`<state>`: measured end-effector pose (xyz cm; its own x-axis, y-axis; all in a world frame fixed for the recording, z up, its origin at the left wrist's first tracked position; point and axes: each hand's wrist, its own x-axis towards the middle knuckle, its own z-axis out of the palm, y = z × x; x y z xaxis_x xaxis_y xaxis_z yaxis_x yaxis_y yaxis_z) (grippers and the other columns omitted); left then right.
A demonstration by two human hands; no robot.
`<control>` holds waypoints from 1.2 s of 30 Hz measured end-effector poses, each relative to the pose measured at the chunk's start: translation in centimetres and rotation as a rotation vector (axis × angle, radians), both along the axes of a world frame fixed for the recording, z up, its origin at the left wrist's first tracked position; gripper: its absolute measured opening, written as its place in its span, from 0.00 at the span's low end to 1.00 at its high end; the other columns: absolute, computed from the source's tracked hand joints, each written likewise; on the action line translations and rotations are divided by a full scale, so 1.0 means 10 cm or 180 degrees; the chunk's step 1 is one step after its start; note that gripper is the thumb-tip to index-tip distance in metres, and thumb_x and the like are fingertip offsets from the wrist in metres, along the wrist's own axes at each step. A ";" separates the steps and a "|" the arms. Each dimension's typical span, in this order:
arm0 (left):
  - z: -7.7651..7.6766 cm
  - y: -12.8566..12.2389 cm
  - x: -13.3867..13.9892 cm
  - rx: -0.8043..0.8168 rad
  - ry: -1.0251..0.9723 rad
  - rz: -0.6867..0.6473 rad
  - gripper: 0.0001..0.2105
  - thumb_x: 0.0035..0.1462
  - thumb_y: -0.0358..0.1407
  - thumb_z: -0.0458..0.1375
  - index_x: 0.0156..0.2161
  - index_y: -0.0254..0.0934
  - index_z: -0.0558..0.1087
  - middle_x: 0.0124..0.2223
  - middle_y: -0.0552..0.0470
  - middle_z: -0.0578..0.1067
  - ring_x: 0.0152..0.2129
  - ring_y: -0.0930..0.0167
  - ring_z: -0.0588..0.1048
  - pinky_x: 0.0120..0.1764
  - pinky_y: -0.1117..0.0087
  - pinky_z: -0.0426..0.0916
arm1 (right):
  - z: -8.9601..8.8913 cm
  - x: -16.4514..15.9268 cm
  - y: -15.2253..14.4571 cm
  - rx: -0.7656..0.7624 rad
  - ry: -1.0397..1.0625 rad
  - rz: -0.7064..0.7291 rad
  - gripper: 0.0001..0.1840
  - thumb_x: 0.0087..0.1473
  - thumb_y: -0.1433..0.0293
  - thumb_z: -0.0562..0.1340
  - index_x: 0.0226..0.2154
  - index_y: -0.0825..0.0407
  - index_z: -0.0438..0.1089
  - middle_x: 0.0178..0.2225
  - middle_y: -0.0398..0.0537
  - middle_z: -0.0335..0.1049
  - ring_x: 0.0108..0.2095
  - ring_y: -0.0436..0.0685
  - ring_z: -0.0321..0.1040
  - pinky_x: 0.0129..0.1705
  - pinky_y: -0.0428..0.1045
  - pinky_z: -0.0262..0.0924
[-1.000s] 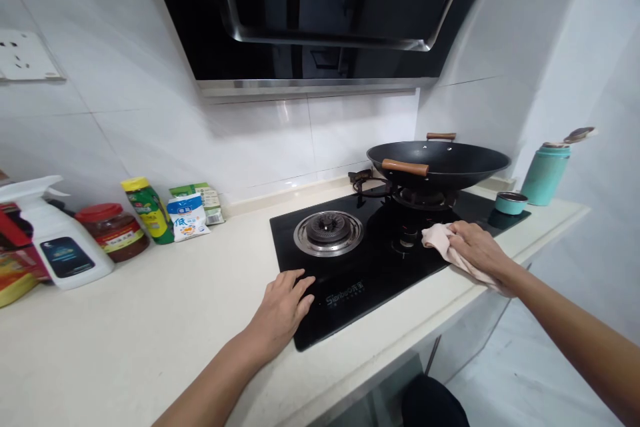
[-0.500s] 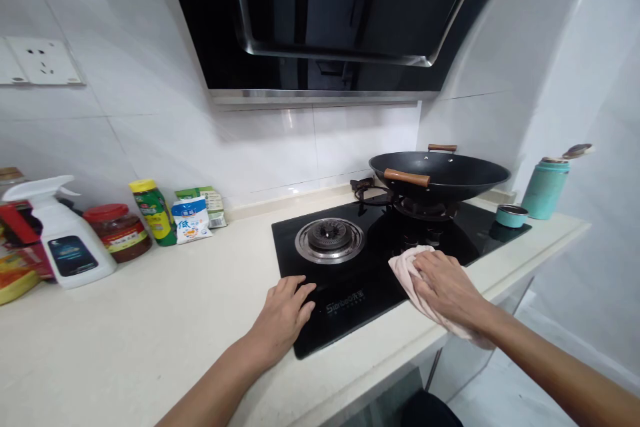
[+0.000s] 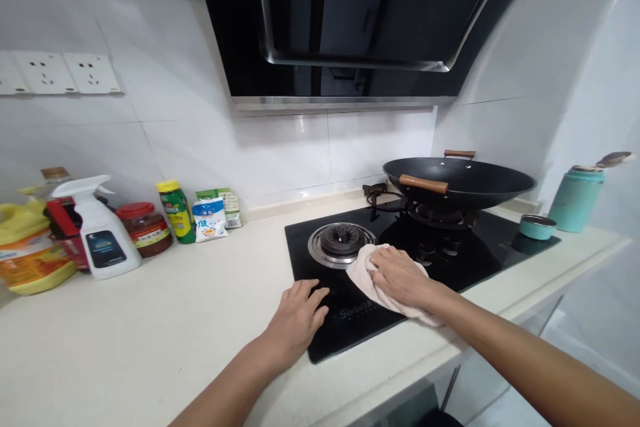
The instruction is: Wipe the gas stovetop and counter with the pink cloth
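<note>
"Head view — where's the cloth (image 3: 363, 275)?"
"On the hob (image 3: 345, 335), lapping its front edge towards the bench's (image 3: 220, 300), right hand's (image 3: 403, 278) grip clamped on it!"
"Left hand (image 3: 299, 319)?"
"Fingers apart — over the hob's left edge!"

the cloth (image 3: 361, 271) lies on the gas cooktop (image 3: 477, 259), before and left of the wok (image 3: 475, 181); the spray bottle (image 3: 105, 237) stands left of 1 jar (image 3: 148, 230).

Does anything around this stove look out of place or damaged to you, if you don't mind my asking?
One thing: the left burner is bare, while a dark pot stand sits near the back edge of the stove, beside the wok. Perhaps it belongs over that burner. I see no spill or damage.
</note>
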<state>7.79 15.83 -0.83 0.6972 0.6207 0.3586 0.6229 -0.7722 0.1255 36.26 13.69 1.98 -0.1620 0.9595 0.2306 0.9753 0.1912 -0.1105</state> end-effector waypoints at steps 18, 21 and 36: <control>0.06 -0.06 -0.04 -0.0133 0.0042 -0.0001 0.19 0.70 0.40 0.46 0.62 0.42 0.67 0.63 0.43 0.67 0.60 0.59 0.65 0.59 0.52 0.65 | 0.04 -0.01 0.50 0.0200 -0.0103 0.0015 0.12 0.58 0.65 0.53 0.39 0.51 0.69 0.45 0.54 0.71 0.46 0.63 0.60 0.47 0.58 0.50; 0.13 -0.12 -0.03 -0.0348 -0.0068 0.0029 0.23 0.70 0.40 0.48 0.67 0.44 0.58 0.62 0.44 0.67 0.58 0.61 0.67 0.59 0.53 0.66 | 0.05 -0.12 0.40 0.0342 -0.0260 0.0388 0.11 0.59 0.65 0.53 0.37 0.51 0.69 0.42 0.53 0.70 0.44 0.62 0.60 0.48 0.58 0.49; 0.07 0.00 -0.09 -0.0536 -0.0833 0.0283 0.37 0.66 0.53 0.51 0.72 0.48 0.40 0.71 0.41 0.50 0.67 0.54 0.51 0.65 0.45 0.53 | 0.07 -1.14 0.69 0.0071 0.1009 0.1428 0.12 0.63 0.64 0.51 0.39 0.51 0.67 0.43 0.52 0.66 0.44 0.60 0.58 0.50 0.58 0.52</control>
<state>6.88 15.87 -0.12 0.5353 0.7408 0.4058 0.6166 -0.6710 0.4118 24.86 20.58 2.69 -0.4732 0.8066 0.3543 0.7172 0.5862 -0.3769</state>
